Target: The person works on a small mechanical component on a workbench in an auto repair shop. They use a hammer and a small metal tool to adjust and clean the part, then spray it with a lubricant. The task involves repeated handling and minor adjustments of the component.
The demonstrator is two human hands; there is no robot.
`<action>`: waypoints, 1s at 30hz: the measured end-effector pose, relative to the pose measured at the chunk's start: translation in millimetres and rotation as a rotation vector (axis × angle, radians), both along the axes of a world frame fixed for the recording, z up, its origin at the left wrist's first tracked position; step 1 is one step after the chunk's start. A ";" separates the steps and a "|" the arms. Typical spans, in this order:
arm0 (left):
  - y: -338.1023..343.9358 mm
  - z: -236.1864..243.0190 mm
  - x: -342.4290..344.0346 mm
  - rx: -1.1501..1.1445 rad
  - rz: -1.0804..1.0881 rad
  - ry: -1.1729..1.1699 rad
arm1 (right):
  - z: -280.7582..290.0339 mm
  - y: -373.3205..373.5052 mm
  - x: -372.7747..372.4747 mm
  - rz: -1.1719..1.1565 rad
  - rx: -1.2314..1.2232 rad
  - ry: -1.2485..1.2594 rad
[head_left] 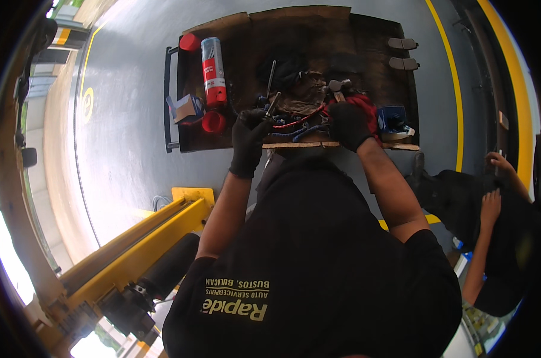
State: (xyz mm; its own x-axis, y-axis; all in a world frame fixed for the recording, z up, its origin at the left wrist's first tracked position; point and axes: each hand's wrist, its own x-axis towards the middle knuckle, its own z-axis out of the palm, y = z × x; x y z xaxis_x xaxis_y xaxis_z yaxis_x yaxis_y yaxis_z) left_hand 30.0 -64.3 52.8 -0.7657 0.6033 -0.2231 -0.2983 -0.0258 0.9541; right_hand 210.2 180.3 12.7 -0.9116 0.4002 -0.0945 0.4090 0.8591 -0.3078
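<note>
My left hand (249,132), in a black glove, grips a short metal tool (273,103) at the near side of a dark worn tray (211,21). My right hand (348,125), also gloved, is closed on the handle of a hammer (338,85), whose head points away from me over a red cloth (366,106). Between my hands lie a crumpled brown rag (303,98), red and blue cords (291,126) and other dark items that I cannot make out. A long thin metal rod (273,73) sticks up just beyond my left hand.
The tray also holds a red spray can (213,77), red caps (214,122), open boxes (186,110) and brake pads (403,63). A yellow lift structure (127,256) stands at lower left. A co-worker in dark clothes (503,250) is low at my right.
</note>
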 end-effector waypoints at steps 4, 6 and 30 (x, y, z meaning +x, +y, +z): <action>0.2 16.9 9.5 -0.040 0.025 0.154 | -23.0 23.0 -3.2 0.009 -0.263 0.299; -0.5 24.8 11.6 -0.077 0.001 0.236 | -18.9 21.1 -21.7 -0.088 -0.473 0.417; -9.1 26.4 -70.6 0.067 -0.080 0.004 | 19.5 34.4 -83.5 -0.477 -1.846 1.081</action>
State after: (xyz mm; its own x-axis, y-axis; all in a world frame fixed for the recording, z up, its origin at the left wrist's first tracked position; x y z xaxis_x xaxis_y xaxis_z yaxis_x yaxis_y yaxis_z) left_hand -40.5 -73.4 79.3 -0.7154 0.6759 -0.1772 -0.2978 -0.0655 0.9524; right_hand 126.8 214.7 32.2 -0.7497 0.6330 -0.1930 -0.4041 -0.6689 -0.6239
